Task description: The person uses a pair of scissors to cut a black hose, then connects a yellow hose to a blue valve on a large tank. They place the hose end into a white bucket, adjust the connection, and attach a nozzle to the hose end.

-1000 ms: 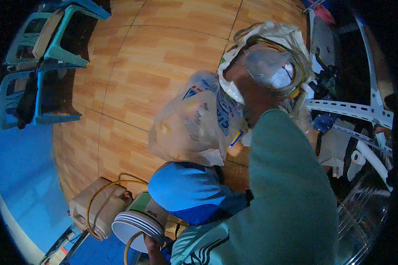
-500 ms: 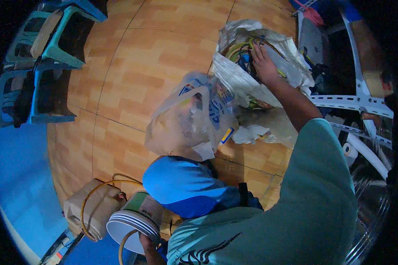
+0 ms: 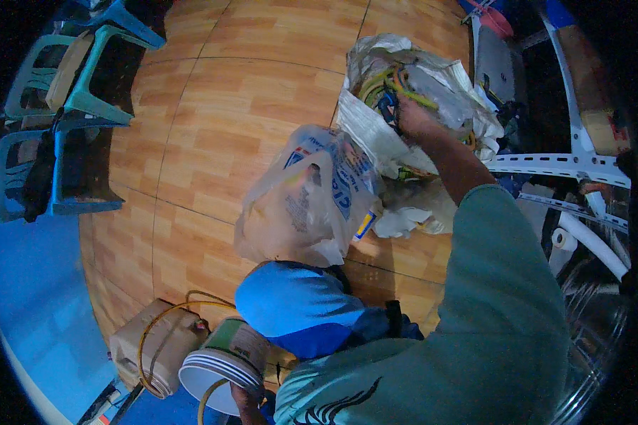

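Bundle of wires (image 3: 393, 85), yellow, green and blue, tangled loosely in the open mouth of a white sack (image 3: 376, 131) that stands on the wooden floor (image 3: 248, 106) at upper centre. Risk: the strands look knotted together, so a pull on one could drag the rest out or tip the soft sack over; the sack's thin rim might also tear. Right hand (image 3: 412, 119) reaches into the sack, fingers curled among the wires, seemingly gripping a blue strand, though the exact hold is partly hidden. Left hand (image 3: 244, 405) at the lower edge rests beside a white bucket (image 3: 216, 361); whether it grips anything cannot be told. Nearby: a clear plastic bag (image 3: 305, 198) just beside the sack, teal chairs (image 3: 71, 120) well apart, left.
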Demonstrator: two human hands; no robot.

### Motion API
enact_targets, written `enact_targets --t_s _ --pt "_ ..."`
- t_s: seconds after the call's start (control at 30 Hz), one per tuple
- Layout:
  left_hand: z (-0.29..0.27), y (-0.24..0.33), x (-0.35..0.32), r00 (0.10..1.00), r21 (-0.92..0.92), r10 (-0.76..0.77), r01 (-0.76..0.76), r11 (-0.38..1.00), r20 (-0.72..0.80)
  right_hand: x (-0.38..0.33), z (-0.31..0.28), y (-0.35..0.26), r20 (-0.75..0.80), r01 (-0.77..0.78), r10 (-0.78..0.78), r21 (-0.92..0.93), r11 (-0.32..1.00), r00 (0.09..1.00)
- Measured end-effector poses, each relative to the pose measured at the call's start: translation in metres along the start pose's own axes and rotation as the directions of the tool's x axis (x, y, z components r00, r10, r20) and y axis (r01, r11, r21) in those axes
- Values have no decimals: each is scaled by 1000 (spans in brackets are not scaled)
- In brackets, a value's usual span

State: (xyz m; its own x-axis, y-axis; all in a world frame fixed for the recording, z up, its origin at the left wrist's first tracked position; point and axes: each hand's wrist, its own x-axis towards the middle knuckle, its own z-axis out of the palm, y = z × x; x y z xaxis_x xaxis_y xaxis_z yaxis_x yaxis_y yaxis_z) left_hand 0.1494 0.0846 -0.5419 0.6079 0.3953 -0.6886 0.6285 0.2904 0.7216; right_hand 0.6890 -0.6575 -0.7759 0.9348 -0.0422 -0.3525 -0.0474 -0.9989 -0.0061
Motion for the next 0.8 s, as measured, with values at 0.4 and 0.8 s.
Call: enact_targets --t_s 0.4,0.8 --pt "-12 -4 14 873 -242 -386 323 915 -297 67 27 -125 -56 -469 569 503 726 820" --pt "-6 4 16 949 -118 -303 292 949 -85 66 31 -56 -46 -408 440 299 863 897"
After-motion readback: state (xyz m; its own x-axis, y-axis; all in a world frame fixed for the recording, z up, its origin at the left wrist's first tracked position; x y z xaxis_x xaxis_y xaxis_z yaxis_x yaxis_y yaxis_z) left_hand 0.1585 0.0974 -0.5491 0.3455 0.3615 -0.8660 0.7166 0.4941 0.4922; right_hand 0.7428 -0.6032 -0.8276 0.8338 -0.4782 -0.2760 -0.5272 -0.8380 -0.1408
